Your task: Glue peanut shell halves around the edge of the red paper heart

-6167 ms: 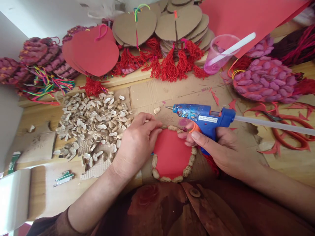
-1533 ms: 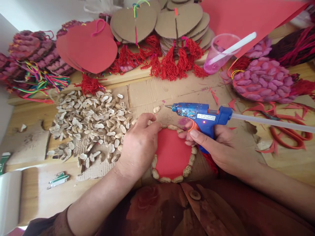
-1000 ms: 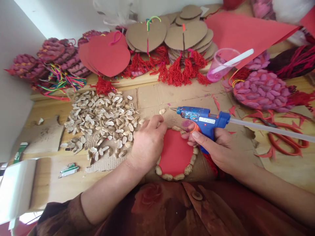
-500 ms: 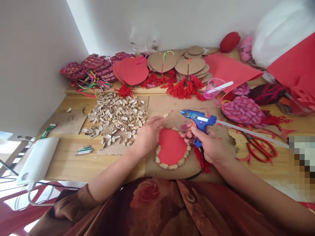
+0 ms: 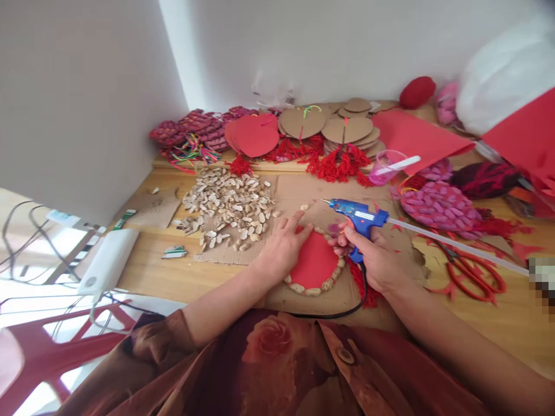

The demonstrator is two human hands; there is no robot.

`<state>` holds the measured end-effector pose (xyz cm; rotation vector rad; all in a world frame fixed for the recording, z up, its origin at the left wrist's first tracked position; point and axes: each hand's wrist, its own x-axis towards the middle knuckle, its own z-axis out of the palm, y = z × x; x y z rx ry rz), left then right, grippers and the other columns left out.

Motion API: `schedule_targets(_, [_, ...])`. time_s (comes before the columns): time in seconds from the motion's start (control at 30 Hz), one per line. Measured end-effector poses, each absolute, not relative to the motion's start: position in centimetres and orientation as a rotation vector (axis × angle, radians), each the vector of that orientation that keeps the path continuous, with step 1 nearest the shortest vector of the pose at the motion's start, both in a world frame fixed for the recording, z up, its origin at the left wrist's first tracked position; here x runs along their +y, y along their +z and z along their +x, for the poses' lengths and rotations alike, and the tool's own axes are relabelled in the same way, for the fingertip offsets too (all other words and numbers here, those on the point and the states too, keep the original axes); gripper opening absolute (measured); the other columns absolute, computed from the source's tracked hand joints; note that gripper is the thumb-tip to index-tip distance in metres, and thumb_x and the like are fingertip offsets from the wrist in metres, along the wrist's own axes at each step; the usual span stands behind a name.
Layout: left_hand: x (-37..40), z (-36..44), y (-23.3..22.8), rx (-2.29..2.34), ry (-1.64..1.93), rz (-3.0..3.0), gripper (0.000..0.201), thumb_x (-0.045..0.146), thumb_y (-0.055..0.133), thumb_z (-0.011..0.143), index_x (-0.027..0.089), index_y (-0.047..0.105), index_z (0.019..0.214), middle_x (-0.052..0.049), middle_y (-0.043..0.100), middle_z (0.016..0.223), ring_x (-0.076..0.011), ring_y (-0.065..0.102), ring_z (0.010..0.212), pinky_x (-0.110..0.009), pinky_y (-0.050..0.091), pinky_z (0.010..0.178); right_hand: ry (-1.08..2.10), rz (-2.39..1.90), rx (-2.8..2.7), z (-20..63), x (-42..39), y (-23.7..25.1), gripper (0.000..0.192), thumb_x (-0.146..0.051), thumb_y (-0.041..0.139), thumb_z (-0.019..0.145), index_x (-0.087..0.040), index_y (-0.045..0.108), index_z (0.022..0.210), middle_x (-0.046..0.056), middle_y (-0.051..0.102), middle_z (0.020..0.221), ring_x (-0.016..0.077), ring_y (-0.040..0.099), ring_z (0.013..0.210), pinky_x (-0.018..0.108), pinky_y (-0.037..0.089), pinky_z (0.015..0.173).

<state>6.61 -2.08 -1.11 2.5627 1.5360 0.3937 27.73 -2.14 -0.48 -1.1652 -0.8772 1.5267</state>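
My right hand (image 5: 377, 257) is wrapped around the handle of a blue hot glue gun (image 5: 353, 212). Its nozzle points left, and a long glue stick (image 5: 446, 241) sticks out of the back. My left hand (image 5: 281, 245) lies palm down with fingers stretched over the left edge of a red disc (image 5: 314, 261), hiding part of it. Peanut shells (image 5: 327, 283) line the visible rim of that disc. A single peanut shell (image 5: 304, 207) lies on the cardboard (image 5: 299, 188) just beyond my left fingertips.
Loose peanut shells (image 5: 229, 202) are heaped to the left. Red-handled scissors (image 5: 477, 271) lie at the right among red scraps. Along the back stand cardboard discs (image 5: 347, 130), red tassels (image 5: 338, 164) and a pink cup (image 5: 384, 167). A black cord (image 5: 333, 315) runs along the front edge.
The camera view has turned slightly left. My left hand has drawn back from the single shell and now covers more of the disc's left side. The glue gun stays in my right hand.
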Motion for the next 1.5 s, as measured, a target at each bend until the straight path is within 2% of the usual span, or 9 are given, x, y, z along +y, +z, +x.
schedule_targets(0.13, [-2.0,6.4,-1.8,1.482,0.548,2.48,0.051,-0.002,0.046,0.091,0.012,0.066,0.135,-0.021,0.049,0.153,-0.0308,0.055,0.134,-0.048,0.048,0.114,1.454,-1.134,-0.892,27.7,-2.1,0.5,0.022,-0.041,0.081,0.083,-0.027,0.067,0.091,-0.004,0.064,0.07,0.0209,0.077,0.083,0.026,0.06,0.064])
schedule_targets(0.27, [-1.9,6.0,-2.0,1.331,0.871,2.346,0.047,-0.001,0.046,0.093,0.013,0.066,0.134,-0.019,0.055,0.148,-0.0213,0.062,0.127,-0.036,0.053,0.109,1.439,-1.178,-0.904,27.8,-2.0,1.0,0.011,-0.036,0.078,0.087,-0.029,0.07,0.087,0.001,0.067,0.074,0.0267,0.077,0.096,0.031,0.063,0.073])
schedule_targets(0.4, [-1.5,3.7,0.0,1.405,1.201,2.256,0.027,0.012,0.058,0.097,0.017,0.074,0.118,-0.011,0.072,0.112,-0.0177,0.069,0.106,-0.034,0.057,0.097,1.451,-1.234,-0.88,28.0,-1.9,0.8,0.01,-0.037,0.079,0.086,-0.03,0.071,0.086,0.001,0.067,0.074,0.0279,0.079,0.091,0.03,0.063,0.067])
schedule_targets(0.57, [-2.4,-1.0,1.8,1.643,1.333,1.661,0.016,0.017,0.072,0.085,0.016,0.079,0.099,-0.005,0.072,0.085,-0.0133,0.066,0.074,-0.027,0.057,0.07,1.478,-1.243,-0.826,28.1,-1.9,0.9,0.016,-0.035,0.085,0.08,-0.03,0.071,0.086,0.0,0.065,0.07,0.0291,0.08,0.09,0.026,0.062,0.057])
schedule_targets(0.63, [-3.7,-1.9,1.6,1.558,1.208,1.365,0.021,0.022,0.076,0.081,0.015,0.078,0.1,-0.002,0.072,0.076,-0.0124,0.065,0.065,-0.025,0.055,0.063,1.51,-1.246,-0.8,28.1,-2.0,0.9,0.016,-0.036,0.084,0.08,-0.029,0.072,0.086,0.001,0.066,0.071,0.0291,0.08,0.09,0.024,0.06,0.053])
schedule_targets(0.77, [-6.4,-1.3,0.6,1.458,1.007,1.135,0.018,0.022,0.081,0.075,0.016,0.08,0.092,-0.002,0.075,0.076,-0.0124,0.068,0.067,-0.025,0.057,0.068,1.508,-1.245,-0.741,27.8,-2.1,0.3,0.025,-0.043,0.088,0.075,-0.026,0.073,0.086,0.0,0.067,0.068,0.0259,0.08,0.082,0.022,0.06,0.05])
schedule_targets(0.9, [-7.0,0.1,0.0,1.278,1.041,0.913,0.021,0.025,0.086,0.075,0.017,0.08,0.093,-0.001,0.076,0.077,-0.0116,0.07,0.069,-0.023,0.058,0.069,1.468,-1.24,-0.698,27.5,-2.1,-0.3,0.04,-0.045,0.094,0.062,-0.024,0.071,0.086,-0.003,0.067,0.064,0.0224,0.079,0.075,0.023,0.065,0.059])
schedule_targets(1.13, [-6.1,0.8,0.5,1.088,1.137,0.715,0.037,0.016,0.091,0.068,0.017,0.078,0.103,0.001,0.072,0.08,-0.008,0.067,0.069,-0.018,0.056,0.067,1.488,-1.234,-0.64,27.3,-2.2,0.2,0.04,-0.04,0.094,0.06,-0.022,0.071,0.086,-0.004,0.067,0.063,0.0202,0.078,0.073,0.023,0.066,0.062])
schedule_targets(1.5, [-8.0,1.7,-0.1,1.296,0.916,1.064,0.025,0.007,0.069,0.079,0.016,0.077,0.101,-0.002,0.077,0.086,-0.0107,0.072,0.08,-0.021,0.057,0.078,1.476,-1.161,-0.673,27.1,-2.3,0.2,0.034,-0.037,0.093,0.065,-0.021,0.07,0.083,-0.003,0.067,0.063,0.0194,0.077,0.072,0.025,0.065,0.068])
